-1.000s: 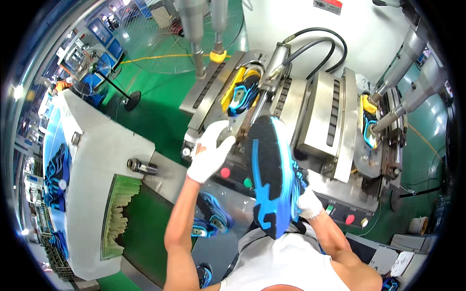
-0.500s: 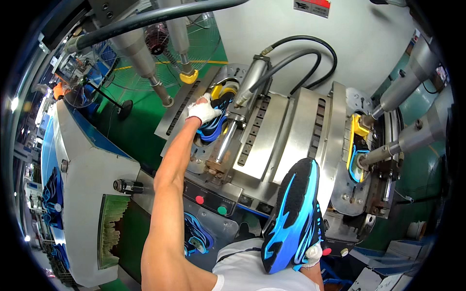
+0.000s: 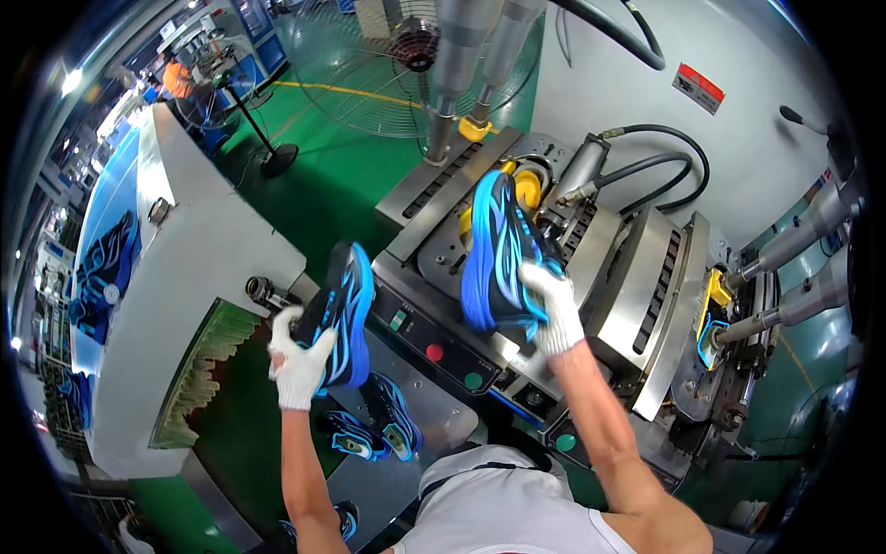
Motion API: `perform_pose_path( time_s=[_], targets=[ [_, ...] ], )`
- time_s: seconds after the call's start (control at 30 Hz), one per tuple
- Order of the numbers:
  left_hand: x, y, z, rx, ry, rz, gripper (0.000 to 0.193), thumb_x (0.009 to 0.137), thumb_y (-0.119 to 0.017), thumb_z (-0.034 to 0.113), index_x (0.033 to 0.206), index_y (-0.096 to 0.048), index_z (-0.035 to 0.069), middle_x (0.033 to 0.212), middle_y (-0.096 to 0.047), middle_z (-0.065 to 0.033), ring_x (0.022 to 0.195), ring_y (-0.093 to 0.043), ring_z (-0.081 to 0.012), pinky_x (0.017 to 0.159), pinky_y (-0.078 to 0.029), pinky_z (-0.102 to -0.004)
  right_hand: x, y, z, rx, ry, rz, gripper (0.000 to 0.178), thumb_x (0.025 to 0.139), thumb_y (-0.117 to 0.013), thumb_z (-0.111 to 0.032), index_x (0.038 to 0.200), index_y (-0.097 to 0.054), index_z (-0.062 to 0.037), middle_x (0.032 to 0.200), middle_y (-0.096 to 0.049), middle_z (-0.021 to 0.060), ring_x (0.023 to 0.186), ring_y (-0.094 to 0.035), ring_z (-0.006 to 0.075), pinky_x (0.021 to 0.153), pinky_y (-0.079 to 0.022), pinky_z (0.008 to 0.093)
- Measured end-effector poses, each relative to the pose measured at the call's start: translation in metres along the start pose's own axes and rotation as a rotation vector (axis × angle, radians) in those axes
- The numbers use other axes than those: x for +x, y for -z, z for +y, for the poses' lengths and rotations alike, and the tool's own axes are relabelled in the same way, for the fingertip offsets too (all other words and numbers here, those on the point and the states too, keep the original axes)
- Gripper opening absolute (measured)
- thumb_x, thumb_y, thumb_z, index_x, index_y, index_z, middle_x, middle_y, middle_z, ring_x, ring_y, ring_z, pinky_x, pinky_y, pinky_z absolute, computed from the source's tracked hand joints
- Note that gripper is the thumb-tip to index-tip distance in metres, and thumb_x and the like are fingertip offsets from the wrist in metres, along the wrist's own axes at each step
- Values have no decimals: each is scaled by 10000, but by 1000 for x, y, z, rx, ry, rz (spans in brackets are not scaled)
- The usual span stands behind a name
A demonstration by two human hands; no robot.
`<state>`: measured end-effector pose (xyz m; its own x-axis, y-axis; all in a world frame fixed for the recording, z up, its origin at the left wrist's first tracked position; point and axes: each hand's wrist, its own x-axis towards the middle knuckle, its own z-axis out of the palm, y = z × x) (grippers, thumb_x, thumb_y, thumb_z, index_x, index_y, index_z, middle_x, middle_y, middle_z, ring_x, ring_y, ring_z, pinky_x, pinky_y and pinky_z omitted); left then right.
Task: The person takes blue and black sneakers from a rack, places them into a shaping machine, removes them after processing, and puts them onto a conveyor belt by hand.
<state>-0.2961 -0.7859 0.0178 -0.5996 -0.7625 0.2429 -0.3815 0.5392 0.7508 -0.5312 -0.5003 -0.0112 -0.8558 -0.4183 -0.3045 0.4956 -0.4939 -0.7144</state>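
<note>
My left hand (image 3: 303, 365), in a white glove, grips a black and blue sneaker (image 3: 353, 319) above the metal shelf (image 3: 443, 415). My right hand (image 3: 556, 309), gloved too, clasps the heel end of another black and blue sneaker (image 3: 489, 254), its toe pointing away from me. That sneaker is over the left station of a metal press, partly hiding the yellow pads (image 3: 528, 189). In the right station, a blue-edged shoe (image 3: 711, 337) sits under the press rods by a yellow pad (image 3: 718, 288).
Several black and blue shoes (image 3: 392, 415) lie on the shelf below my left hand. A grey machine housing (image 3: 198, 240) with green bristles (image 3: 198, 369) stands at left. Red and green buttons (image 3: 435, 352) line the press front. Metal rods (image 3: 452, 65) hang above; a fan (image 3: 411, 46) stands behind.
My left hand has come away from the left station and now holds a sneaker nearer me. My right hand has carried its sneaker forward and left to that station. The view has swung left.
</note>
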Motion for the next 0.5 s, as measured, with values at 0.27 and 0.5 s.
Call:
perform_pose_path(
  time_s=[0.27,0.5],
  targets=[
    [-182,95,-197,433,667,253,595,749,-827,271,1236,-580,34,1111,-680,-218,1027,-656,-361,917,-497,-465,227,-26,19,-546,58,379,173,776,-757,-49,922,-675,-5,921,-682,81,782,-670,221,650,-560,391],
    [-280,70,-238,679,1025,145,556,727,-775,281,1199,-577,62,1093,-683,-203,968,-679,-409,911,-508,-509,310,59,49,-1759,417,428,289,745,-753,-161,942,-724,48,826,-726,141,704,-684,217,655,-540,360]
  ],
)
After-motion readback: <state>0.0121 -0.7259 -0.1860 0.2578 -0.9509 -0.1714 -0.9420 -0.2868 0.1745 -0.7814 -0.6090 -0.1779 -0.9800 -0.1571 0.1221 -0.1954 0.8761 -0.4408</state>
